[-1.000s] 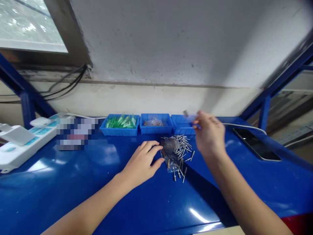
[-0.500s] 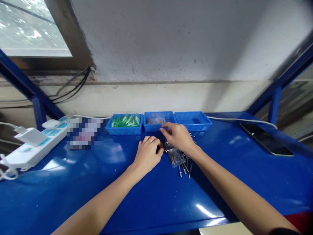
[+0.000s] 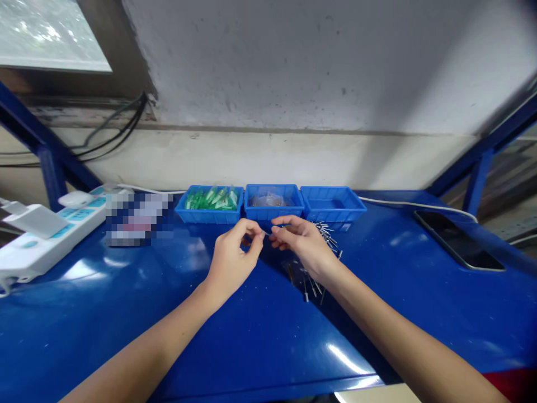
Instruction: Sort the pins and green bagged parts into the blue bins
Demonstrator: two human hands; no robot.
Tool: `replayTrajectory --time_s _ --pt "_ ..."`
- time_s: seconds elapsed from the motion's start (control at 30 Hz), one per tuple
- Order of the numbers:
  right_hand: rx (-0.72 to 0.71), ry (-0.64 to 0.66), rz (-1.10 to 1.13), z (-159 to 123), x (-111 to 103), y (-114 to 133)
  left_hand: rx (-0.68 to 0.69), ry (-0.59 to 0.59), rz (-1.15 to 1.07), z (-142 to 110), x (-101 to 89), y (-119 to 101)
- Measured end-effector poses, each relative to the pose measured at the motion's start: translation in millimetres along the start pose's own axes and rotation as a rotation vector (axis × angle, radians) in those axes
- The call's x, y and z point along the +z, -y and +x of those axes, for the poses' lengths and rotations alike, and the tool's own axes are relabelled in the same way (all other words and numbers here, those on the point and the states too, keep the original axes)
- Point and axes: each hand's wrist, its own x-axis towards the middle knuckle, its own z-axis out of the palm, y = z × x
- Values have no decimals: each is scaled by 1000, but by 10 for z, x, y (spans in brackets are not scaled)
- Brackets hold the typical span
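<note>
Pinching a tiny clear piece between thumb and forefinger, the left hand hangs over the middle of the blue tabletop. Beside it, the right hand has its thumb and forefinger narrowly apart at the piece's other end; whether they grip it, I cannot tell.

Beneath the right hand lie one clear packet, partly hidden, and a heap of metal rivets, too overlapped to count.

Three blue trays line the back edge: the left one holds many green pieces, the middle one clear bags. Toward the back left corner, one flat package has its printing masked by pixel blocks, unreadable. One white power strip carrying two white adapters runs along the left edge; one dark phone lies near the right edge.
</note>
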Motion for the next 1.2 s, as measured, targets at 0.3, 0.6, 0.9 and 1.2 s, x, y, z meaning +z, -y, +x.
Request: replayTrajectory --time_s 0.3,0.6,0.9,1.2 --pt "-77 -117 122 27 -20 -44 -17 147 -5 40 -9 28" --pt "-634 -217 -538 -60 -2 -94 -466 169 -496 111 6 118" --pt "-334 -93 -465 -46 8 -50 202 154 135 28 -40 48" --pt "-635 -135 -542 -94 35 -109 -381 142 -384 85 -15 56"
